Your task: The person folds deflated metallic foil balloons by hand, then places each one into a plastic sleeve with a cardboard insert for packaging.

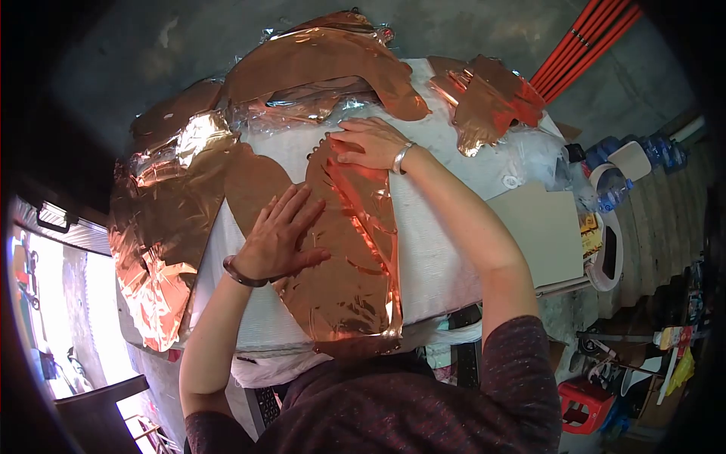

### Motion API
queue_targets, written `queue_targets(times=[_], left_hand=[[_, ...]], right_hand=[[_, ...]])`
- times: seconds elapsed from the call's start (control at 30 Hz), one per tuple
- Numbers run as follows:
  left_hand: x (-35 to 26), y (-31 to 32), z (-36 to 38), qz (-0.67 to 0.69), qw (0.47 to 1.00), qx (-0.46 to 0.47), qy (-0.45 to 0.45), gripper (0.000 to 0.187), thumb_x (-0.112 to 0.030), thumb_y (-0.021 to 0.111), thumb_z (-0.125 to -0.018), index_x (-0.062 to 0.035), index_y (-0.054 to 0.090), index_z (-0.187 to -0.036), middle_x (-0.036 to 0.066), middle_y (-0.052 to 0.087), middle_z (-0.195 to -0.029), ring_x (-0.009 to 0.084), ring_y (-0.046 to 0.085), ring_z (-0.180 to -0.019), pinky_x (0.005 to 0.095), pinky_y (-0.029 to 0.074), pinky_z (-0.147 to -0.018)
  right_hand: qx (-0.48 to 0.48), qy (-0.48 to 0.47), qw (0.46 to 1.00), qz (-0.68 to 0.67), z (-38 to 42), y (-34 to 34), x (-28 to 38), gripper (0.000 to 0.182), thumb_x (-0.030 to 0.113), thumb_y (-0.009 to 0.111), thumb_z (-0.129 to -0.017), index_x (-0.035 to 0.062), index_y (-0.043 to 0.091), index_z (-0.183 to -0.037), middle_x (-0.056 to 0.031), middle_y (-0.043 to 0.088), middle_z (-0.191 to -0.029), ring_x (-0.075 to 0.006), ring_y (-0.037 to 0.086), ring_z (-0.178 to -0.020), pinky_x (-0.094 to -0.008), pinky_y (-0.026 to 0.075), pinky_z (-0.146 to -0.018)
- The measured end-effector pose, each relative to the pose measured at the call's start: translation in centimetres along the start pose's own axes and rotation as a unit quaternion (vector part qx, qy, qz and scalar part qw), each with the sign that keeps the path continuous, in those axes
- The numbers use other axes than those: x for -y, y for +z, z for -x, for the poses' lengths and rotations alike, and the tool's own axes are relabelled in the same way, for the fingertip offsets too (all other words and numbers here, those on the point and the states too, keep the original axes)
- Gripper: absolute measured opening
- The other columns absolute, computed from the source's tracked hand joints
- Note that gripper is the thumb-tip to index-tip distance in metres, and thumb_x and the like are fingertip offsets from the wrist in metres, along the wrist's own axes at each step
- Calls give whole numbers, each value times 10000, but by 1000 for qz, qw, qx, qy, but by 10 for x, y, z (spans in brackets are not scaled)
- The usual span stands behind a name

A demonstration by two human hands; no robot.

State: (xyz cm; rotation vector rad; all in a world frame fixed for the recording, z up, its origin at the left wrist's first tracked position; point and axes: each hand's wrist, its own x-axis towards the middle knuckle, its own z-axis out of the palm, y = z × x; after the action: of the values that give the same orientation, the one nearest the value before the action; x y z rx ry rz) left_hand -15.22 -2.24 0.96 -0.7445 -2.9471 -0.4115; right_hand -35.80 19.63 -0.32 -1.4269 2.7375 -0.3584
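A flat, uninflated rose-gold foil balloon [333, 280] lies on the white-covered table in front of me, its lower end reaching the near edge. It has a rounded lobe at the upper left and a raised, shiny crease down its right side. My left hand [280, 238] rests on its left part, palm down with fingers spread. At the balloon's far end lies my right hand [370, 144], fingers stretched out to the left near a small notched edge. Neither hand grips anything that I can see.
More flat foil balloons [166, 204] lie along the left side, with another pile [318, 64] at the back. A smaller foil bundle [491, 98] sits back right, near red poles [586, 41]. Clear plastic [533, 155] and a pale board [537, 234] lie right; a red stool [586, 408] stands lower right.
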Motion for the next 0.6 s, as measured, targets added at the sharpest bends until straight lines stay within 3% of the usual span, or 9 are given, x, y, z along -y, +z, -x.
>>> queue_targets(times=[0.37, 0.57, 0.6], left_hand=[[-2, -6, -2, 16, 999, 42, -20, 837, -507, 707, -778, -158, 372, -1461, 163, 297, -1517, 374, 265, -1409, 508, 255, -1123], [9, -6, -3, 55, 998, 29, 5, 824, -449, 731, -771, -91, 402, -1436, 192, 286, -1519, 411, 249, -1408, 512, 284, -1111], [9, -8, -4, 64, 998, 22, 6, 816, -425, 741, -762, -79, 415, -1425, 197, 295, -1512, 423, 251, -1404, 510, 292, -1108]], right_hand=[[-40, -42, 997, 49, -6, 27, -14, 621, 566, 383, -948, 197, 392, -1447, -124, 351, -1492, -289, 280, -1400, -418, 205, -1134], [-20, -36, 998, 49, -5, 26, -14, 643, 581, 352, -954, 188, 368, -1462, -123, 334, -1500, -281, 262, -1408, -415, 191, -1136], [-5, -25, 999, 46, -6, 27, -15, 677, 622, 303, -947, 206, 332, -1480, -108, 298, -1523, -271, 223, -1427, -421, 155, -1152]])
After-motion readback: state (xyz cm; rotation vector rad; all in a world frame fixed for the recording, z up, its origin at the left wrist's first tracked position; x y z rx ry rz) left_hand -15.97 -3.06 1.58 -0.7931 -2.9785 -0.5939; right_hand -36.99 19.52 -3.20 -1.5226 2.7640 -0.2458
